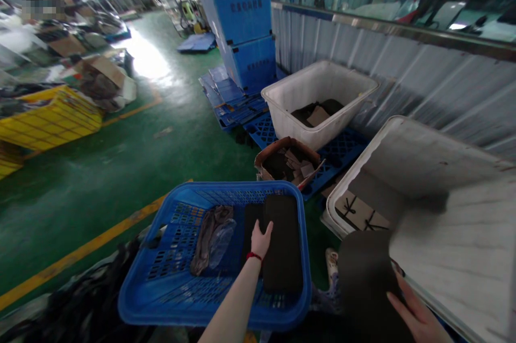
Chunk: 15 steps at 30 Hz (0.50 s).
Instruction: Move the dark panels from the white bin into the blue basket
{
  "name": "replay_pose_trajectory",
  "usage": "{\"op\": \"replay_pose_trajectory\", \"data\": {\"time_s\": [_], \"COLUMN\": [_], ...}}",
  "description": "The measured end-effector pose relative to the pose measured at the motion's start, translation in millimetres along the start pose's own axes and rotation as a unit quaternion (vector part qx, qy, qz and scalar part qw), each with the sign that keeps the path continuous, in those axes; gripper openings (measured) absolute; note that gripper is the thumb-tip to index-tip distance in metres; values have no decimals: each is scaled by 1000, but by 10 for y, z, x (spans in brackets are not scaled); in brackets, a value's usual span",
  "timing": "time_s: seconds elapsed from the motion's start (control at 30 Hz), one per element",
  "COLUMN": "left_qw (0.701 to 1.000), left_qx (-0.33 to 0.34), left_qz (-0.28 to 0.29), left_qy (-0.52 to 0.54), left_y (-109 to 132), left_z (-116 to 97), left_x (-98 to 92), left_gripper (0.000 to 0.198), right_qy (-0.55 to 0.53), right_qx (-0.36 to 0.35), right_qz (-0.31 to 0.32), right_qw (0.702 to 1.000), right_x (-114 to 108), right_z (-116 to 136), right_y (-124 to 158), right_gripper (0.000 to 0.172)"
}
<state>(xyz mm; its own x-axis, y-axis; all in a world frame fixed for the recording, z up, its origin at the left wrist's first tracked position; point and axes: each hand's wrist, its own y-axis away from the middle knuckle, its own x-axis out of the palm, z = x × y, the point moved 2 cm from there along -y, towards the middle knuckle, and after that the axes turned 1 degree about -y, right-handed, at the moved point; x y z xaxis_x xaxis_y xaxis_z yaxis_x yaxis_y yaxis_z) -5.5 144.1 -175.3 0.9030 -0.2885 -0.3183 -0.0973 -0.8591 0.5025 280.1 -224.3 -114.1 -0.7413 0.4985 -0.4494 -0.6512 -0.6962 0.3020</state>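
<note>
My left hand (262, 240), with a red band at the wrist, reaches into a blue plastic basket (185, 188). Its thumb and fingers are spread over the dark flat pads (282, 246) stacked at the basket's right end; whether it presses on them I cannot tell. Left of the pads lie a brownish cloth strip (209, 235) and a clear plastic bag (222, 243). At the lower right, my right hand (413, 305) grips a dark, bendy sheet (363, 278) by its edge, beside a large white tub (455, 214). The sheet curves and its lower part leaves the view.
Cardboard with black ties (358, 211) lies in the near tub. Another white tub (322, 90) and a cardboard box of scraps (288, 163) stand on a blue pallet (342, 144). Blue boxes (245, 15) rise behind. A yellow crate (52, 122) sits left; black straps (80, 300) lie lower left.
</note>
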Motion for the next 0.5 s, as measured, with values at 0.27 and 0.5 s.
{"op": "replay_pose_trajectory", "data": {"time_s": [0.27,0.5], "left_qw": [856,826], "left_qx": [-128,-237], "left_qz": [418,379], "left_qy": [275,344], "left_y": [1295,1608], "left_z": [-794,-760], "left_x": [1029,1791], "left_gripper": [58,77], "right_qy": [-198,-242], "right_qx": [64,69], "right_qz": [154,232], "right_qw": [966,940], "right_x": [45,-426], "right_z": [691,648], "right_y": [-150,-693], "right_gripper": [65,64]}}
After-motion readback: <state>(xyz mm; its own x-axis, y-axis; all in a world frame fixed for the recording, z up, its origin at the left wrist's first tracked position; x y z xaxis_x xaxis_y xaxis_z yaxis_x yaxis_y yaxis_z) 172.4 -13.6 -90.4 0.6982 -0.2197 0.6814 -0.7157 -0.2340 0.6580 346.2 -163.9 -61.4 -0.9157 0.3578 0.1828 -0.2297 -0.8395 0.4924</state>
